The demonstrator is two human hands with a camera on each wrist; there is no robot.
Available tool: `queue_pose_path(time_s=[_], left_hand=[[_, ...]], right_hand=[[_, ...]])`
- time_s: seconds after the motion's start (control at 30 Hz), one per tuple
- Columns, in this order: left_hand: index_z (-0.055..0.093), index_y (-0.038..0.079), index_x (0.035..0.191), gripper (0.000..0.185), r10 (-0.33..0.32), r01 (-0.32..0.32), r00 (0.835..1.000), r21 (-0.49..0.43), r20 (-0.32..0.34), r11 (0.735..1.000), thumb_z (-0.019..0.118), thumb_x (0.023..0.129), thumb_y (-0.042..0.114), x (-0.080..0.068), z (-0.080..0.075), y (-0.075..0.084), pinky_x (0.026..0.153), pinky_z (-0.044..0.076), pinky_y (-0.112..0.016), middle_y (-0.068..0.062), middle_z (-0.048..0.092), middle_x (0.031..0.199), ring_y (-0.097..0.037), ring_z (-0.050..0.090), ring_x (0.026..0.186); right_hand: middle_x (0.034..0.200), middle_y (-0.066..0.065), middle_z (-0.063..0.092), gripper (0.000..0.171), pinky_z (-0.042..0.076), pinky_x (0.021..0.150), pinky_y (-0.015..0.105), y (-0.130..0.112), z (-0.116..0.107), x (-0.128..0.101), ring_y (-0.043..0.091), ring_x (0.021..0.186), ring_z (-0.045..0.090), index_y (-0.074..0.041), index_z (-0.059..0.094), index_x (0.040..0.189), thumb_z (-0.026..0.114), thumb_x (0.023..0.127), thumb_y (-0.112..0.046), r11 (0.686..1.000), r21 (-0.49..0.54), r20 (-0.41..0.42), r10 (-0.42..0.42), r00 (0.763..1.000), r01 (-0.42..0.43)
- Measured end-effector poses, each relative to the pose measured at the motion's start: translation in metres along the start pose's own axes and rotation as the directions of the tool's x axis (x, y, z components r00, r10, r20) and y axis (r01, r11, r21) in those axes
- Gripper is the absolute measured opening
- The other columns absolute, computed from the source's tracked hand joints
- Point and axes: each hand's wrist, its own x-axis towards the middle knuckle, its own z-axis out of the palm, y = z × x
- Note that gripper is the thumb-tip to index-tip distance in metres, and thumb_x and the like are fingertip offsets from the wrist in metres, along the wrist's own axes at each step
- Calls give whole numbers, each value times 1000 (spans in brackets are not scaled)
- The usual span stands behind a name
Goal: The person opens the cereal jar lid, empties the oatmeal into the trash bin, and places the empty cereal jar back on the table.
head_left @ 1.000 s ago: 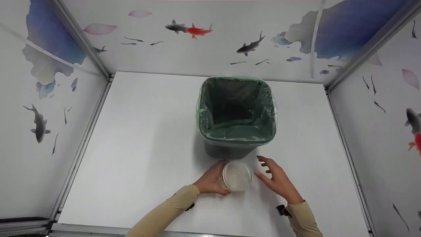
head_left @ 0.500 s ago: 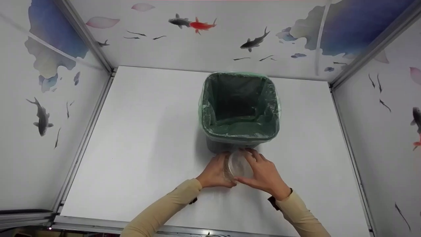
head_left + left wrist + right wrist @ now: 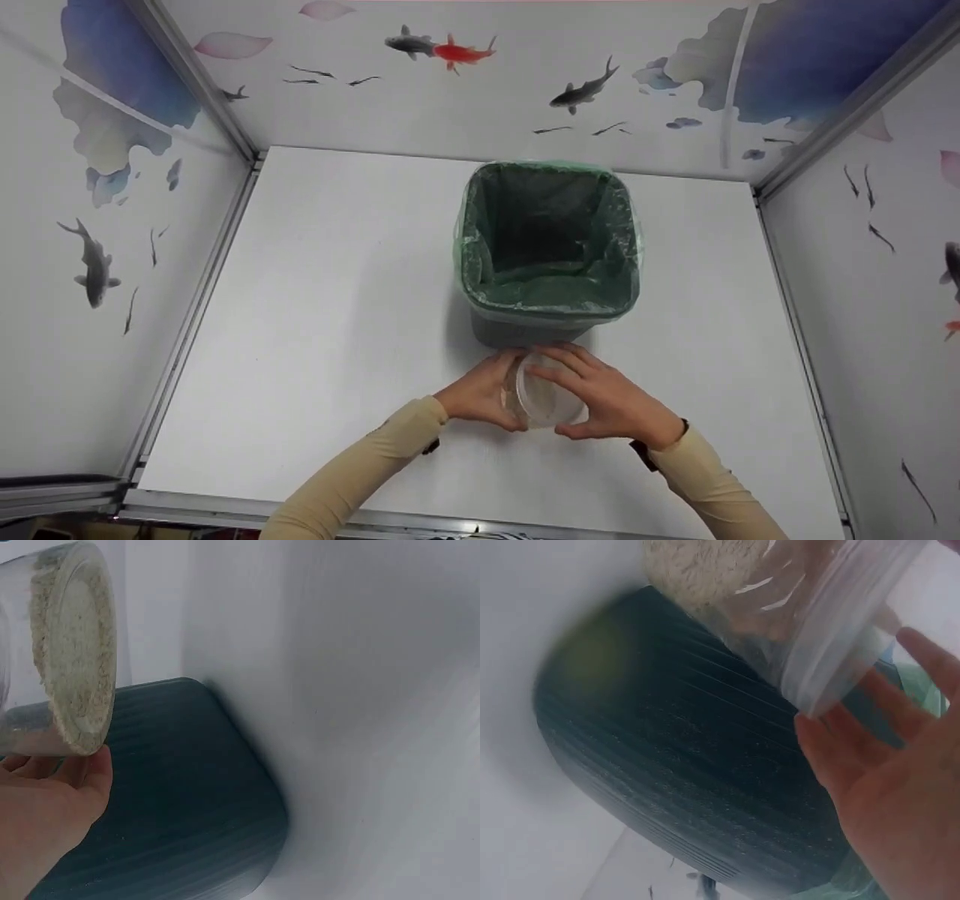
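- The clear jar (image 3: 541, 394) with pale grainy powder inside is held just above the tabletop (image 3: 322, 315), in front of the dark bin (image 3: 547, 247) with its green bag (image 3: 622, 247).
- The left hand (image 3: 480, 394) grasps the jar body from the side, fingers curled around it.
- The right hand (image 3: 607, 397) lies over the lid end, fingers and thumb curled around its rim.
- To open it well, I think the left hand should hold the body firm while the right one turns only the lid.
- It seems wise to keep the jar level, so the powder (image 3: 71, 660) does not spill before it is over the bin.
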Motion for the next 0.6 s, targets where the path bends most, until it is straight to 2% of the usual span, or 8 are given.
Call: queue_pose_path(time_s=[0.1,0.17,0.23,0.33,0.43,0.6], left_hand=[[32,2,143,100,-25,25,1000,-7,-10,1000,89,63,22,0,-4,3,102,39,-33,-11,46,135,-20,46,121],[33,1,142,100,-37,39,999,47,-33,998,89,62,24,0,-6,5,100,40,-34,-11,48,133,-21,48,119],[35,0,140,98,-37,45,997,127,-62,991,88,62,27,-1,-7,8,98,42,-35,-11,51,129,-22,51,115],[38,0,137,95,-28,53,995,269,-94,962,86,61,31,-1,-8,11,96,44,-36,-10,52,125,-22,53,110],[40,0,135,93,-25,60,995,359,-100,931,84,60,34,-1,-7,16,95,44,-39,-10,52,122,-22,52,109],[38,-1,135,96,-45,78,995,415,-88,906,85,60,36,-2,-7,23,95,43,-42,-12,51,124,-24,50,111]], right_hand=[[154,11,26,102,34,102,58,-3,-2,0,32,139,24,-22,33,151,88,66,-39,998,45,28,54,998,-55],[153,12,26,101,33,101,60,-5,-2,0,33,138,24,-21,30,152,85,70,-45,991,65,6,118,993,-118],[149,12,29,93,36,99,58,-7,0,1,32,135,29,-20,32,152,78,76,-50,982,66,-48,181,982,-178],[142,11,39,80,39,95,56,-9,5,3,31,127,39,-14,38,147,70,84,-50,972,34,-153,233,960,-231],[140,12,42,77,39,96,55,-11,10,5,32,126,41,-10,41,145,70,85,-48,961,35,-204,274,940,-273],[147,16,34,88,40,99,53,-14,19,6,31,132,37,-9,32,150,71,83,-51,941,121,-147,333,931,-317]])
